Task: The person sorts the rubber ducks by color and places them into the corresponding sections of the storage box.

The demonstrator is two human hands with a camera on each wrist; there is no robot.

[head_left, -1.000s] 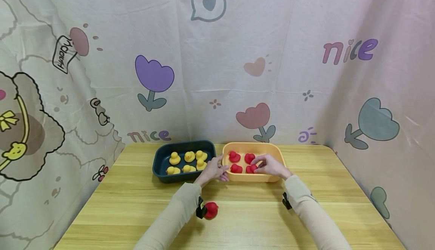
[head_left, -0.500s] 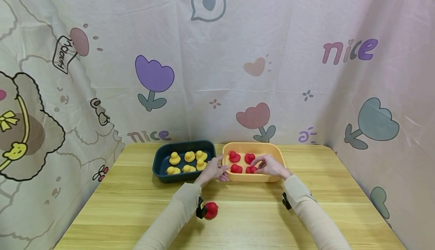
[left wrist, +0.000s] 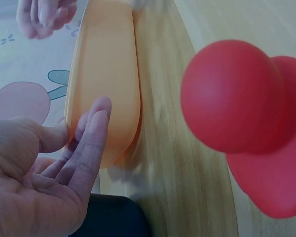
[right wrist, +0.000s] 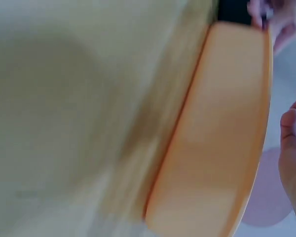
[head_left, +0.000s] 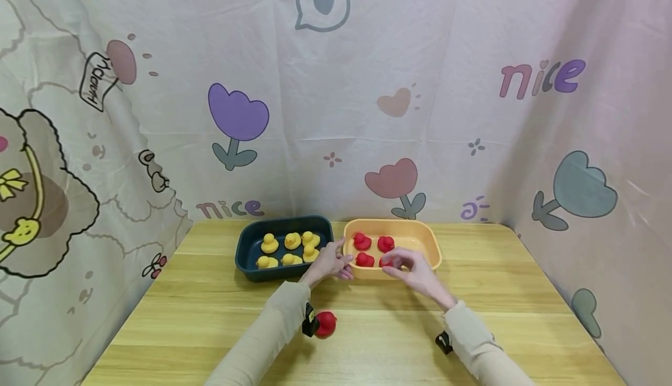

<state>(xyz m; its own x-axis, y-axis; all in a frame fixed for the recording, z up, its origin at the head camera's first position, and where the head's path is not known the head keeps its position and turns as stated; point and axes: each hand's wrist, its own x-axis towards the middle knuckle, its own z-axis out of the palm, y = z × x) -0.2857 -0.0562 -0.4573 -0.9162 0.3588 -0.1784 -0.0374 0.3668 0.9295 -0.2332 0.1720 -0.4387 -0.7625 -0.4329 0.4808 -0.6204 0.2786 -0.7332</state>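
My left hand (head_left: 328, 262) pinches the left rim of a yellow-orange plastic bin (head_left: 420, 234), thumb at the rim and fingers along the outer wall. Inside the bin sit several red rubber ducks (head_left: 362, 241) on its left side. My right hand (head_left: 415, 269) is raised over the bin's front rim, fingers loosely bent and nothing between them; it partly hides one red duck. Another red rubber duck (head_left: 326, 324) lies on the table beside my left wrist, large and close in the left wrist view.
A dark blue bin (head_left: 247, 269) with several yellow rubber ducks (head_left: 270, 244) stands just left of the orange one. Both rest at the back of the wooden table (head_left: 210, 327), before a printed cloth backdrop (head_left: 325, 83).
My right hand has let go of a red duck in the bin and drawn back toward the front rim. My left hand keeps its place on the bin.
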